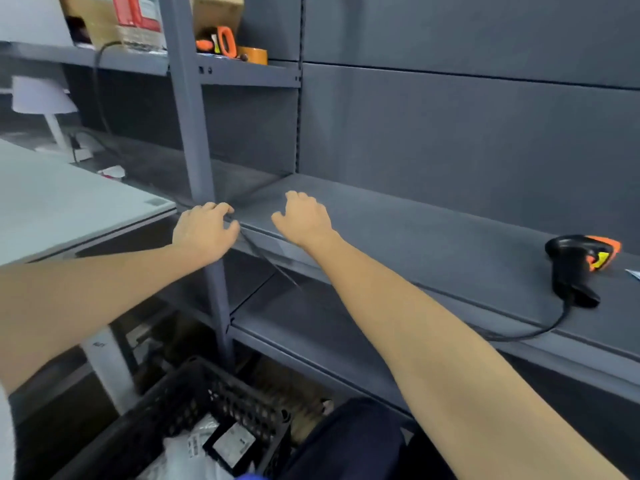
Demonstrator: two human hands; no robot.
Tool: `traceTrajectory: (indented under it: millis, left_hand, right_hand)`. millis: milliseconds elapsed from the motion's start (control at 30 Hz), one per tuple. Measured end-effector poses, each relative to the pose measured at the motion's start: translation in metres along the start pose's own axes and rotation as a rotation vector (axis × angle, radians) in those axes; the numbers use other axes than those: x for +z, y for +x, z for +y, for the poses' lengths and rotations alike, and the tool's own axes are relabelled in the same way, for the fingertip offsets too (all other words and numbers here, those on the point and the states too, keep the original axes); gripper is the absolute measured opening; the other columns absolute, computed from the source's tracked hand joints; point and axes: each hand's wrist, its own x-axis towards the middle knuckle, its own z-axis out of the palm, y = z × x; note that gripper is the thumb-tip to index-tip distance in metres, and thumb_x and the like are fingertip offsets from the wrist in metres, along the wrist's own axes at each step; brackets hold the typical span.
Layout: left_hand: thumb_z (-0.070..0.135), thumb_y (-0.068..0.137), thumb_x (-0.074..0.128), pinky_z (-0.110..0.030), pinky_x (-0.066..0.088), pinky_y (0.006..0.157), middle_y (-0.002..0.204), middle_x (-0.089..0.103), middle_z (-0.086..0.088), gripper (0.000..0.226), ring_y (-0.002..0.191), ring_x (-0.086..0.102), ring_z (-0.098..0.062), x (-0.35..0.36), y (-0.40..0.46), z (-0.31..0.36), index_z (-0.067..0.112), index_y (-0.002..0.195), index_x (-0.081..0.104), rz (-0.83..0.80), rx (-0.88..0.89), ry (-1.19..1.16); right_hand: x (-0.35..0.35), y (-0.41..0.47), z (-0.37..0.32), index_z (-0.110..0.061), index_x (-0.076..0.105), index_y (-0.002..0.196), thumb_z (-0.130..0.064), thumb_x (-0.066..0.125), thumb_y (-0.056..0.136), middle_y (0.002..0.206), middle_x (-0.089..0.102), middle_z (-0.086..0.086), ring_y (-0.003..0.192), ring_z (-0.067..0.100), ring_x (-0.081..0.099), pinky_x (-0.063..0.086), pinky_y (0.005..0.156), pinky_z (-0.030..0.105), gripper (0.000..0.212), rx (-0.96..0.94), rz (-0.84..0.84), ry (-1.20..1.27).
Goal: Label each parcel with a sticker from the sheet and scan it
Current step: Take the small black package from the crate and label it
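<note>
Both arms reach forward to the grey shelf's point(433, 237) front edge. Left hand point(204, 230) curls loosely at the upright post point(194, 133), right hand point(303, 216) hovers, fingers relaxed, holding nothing. The barcode scanner point(578, 265) lies near the shelf's right end; parcels point(207, 448) sit in the black crate point(180, 403) below.

The scanner point(577, 263) is sitting on the grey shelf point(433, 233) way off to my right, black with an orange and yellow head, lying handle toward me with its black cord trailing over the shelf edge. The parcels point(207, 448), white and black bags with printed labels, are piled in the black crate point(166, 410) down by my knees.
</note>
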Motion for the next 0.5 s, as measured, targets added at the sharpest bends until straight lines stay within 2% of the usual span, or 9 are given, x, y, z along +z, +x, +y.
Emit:
traceTrajectory:
  millis: [133,267,400,500]
  left_hand:
    - [0.031,0.095,0.046,-0.041,0.040,0.091,0.124,0.058,-0.015,0.038,0.111,0.053,-0.036,0.019,-0.043,-0.050,0.014,0.126,0.056,-0.076,-0.123,0.058]
    - [0.035,0.096,0.042,-0.039,0.040,0.094,0.126,0.057,-0.011,0.041,0.114,0.052,-0.031,0.060,-0.086,-0.089,0.018,0.131,0.052,-0.231,-0.228,0.065]
    - [0.036,0.095,0.043,-0.037,0.039,0.097,0.130,0.055,-0.009,0.041,0.118,0.050,-0.031,0.108,-0.127,-0.117,0.019,0.132,0.051,-0.359,-0.324,0.035]
    - [0.037,0.096,0.042,-0.036,0.038,0.096,0.129,0.055,-0.008,0.041,0.119,0.049,-0.029,0.141,-0.158,-0.130,0.020,0.132,0.050,-0.469,-0.370,0.003]
  right_hand:
    - [0.034,-0.012,-0.044,-0.007,0.042,0.138,-0.024,0.043,0.097,0.138,0.047,0.012,0.124,0.030,0.044,0.038,0.096,0.038,0.045,-0.099,-0.075,0.174]
    - [0.081,-0.030,-0.065,-0.012,0.040,0.142,-0.026,0.047,0.095,0.141,0.047,0.010,0.126,0.028,0.046,0.043,0.097,0.039,0.049,-0.178,-0.254,0.239]
    - [0.141,-0.051,-0.055,-0.013,0.039,0.143,-0.025,0.046,0.095,0.139,0.047,0.012,0.122,0.030,0.048,0.046,0.094,0.041,0.050,-0.131,-0.455,0.203]
    - [0.186,-0.066,-0.040,-0.010,0.046,0.134,-0.024,0.048,0.094,0.131,0.052,0.013,0.118,0.033,0.051,0.047,0.093,0.043,0.043,-0.077,-0.580,0.160]
